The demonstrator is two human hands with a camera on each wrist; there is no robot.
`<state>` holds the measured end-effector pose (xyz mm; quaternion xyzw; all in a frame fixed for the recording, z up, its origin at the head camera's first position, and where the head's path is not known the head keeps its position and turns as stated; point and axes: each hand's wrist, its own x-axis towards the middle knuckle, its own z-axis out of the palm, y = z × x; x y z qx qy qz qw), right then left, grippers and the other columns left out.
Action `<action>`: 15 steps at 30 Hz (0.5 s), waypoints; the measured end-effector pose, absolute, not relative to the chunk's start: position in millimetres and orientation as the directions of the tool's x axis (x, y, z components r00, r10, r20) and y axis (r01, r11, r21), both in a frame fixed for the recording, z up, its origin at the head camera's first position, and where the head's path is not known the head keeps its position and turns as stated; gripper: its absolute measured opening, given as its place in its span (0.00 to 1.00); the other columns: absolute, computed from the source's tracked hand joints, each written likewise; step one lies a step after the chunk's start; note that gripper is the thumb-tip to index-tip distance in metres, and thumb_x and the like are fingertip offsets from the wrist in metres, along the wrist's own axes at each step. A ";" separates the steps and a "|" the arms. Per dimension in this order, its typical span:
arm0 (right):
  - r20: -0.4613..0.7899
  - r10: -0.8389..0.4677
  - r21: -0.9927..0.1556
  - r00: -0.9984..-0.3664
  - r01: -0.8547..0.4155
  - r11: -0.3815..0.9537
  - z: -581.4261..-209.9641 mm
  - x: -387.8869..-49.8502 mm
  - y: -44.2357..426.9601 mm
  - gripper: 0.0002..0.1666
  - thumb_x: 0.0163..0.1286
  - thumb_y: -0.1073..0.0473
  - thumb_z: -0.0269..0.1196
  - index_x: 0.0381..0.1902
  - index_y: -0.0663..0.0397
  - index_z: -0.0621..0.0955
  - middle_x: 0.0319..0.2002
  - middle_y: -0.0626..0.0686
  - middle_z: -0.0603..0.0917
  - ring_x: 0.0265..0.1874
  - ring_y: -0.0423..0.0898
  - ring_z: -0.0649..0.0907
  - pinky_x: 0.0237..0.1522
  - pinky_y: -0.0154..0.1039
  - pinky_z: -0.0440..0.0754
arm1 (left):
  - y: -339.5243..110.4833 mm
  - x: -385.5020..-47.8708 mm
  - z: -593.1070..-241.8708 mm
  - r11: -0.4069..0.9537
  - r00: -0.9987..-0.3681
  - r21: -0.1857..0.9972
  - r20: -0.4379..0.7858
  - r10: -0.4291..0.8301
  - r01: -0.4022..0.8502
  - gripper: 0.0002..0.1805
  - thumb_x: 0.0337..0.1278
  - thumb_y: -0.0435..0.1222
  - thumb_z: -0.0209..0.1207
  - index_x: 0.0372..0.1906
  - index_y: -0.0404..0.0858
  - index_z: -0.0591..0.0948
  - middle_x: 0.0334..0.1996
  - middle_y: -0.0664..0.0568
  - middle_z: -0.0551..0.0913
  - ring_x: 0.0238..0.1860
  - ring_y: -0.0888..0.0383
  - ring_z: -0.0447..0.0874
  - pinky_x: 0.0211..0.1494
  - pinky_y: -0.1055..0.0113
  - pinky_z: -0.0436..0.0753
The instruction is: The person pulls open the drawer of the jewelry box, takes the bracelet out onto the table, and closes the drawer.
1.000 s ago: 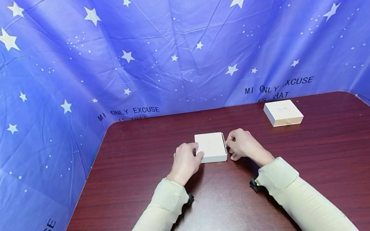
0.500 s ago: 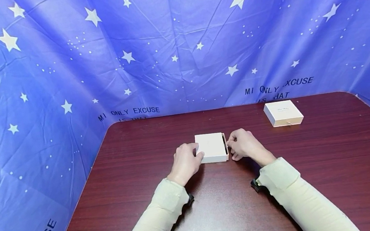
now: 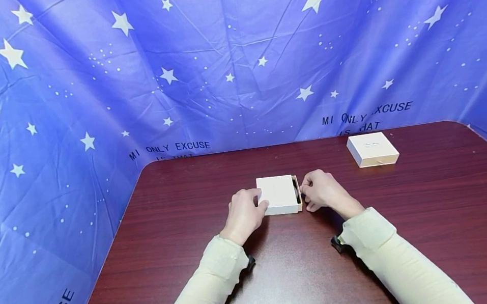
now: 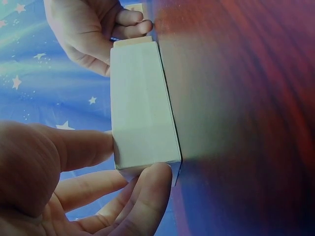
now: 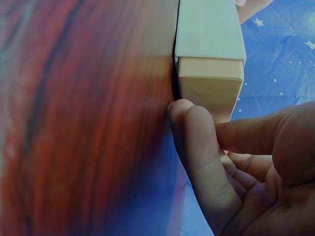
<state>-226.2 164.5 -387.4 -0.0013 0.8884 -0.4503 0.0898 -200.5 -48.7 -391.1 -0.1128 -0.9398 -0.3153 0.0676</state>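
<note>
A white drawer box (image 3: 277, 195) lies flat on the table, its drawer (image 5: 209, 86) slid slightly out of the right side. A narrow dark strip of the inside shows in the head view. My left hand (image 3: 244, 212) grips the outer sleeve (image 4: 142, 103) at its left end, thumb and fingers on its faces. At the opposite end, my right hand (image 3: 321, 190) has its fingers curled and pinches at the front of the drawer. The exact spot between thumb and finger is mostly hidden, so the pull itself is not clear.
A second white drawer box (image 3: 372, 148), closed, with a small pull on its front and fine print on top, stands at the back right of the brown wood table (image 3: 440, 208). A blue star-patterned curtain (image 3: 231, 61) hangs around the table's back and sides.
The drawer has come a little further out to the right, with my right hand shifting slightly right along with it. My left hand and the sleeve stay where they were.
</note>
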 end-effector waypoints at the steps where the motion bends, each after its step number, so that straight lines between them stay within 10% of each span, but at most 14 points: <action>1: -0.160 -0.082 -0.799 -0.984 0.081 0.595 -387.2 -226.4 164.7 0.10 0.68 0.69 0.55 0.28 0.72 0.74 0.19 0.62 0.79 0.13 0.48 0.82 0.20 0.42 0.82 | -48.7 -200.3 -390.9 0.775 -0.966 0.579 0.198 0.169 0.254 0.18 0.55 0.38 0.62 0.52 0.37 0.83 0.43 0.46 0.84 0.47 0.46 0.82 0.49 0.53 0.78; 15: -0.170 -0.077 -0.801 -0.982 0.092 0.591 -387.9 -226.9 167.1 0.10 0.69 0.70 0.54 0.28 0.72 0.73 0.19 0.62 0.79 0.12 0.48 0.82 0.20 0.42 0.82 | -48.2 -200.0 -390.3 0.774 -0.968 0.584 0.192 0.163 0.246 0.18 0.56 0.38 0.62 0.52 0.37 0.83 0.46 0.45 0.84 0.49 0.45 0.81 0.50 0.52 0.78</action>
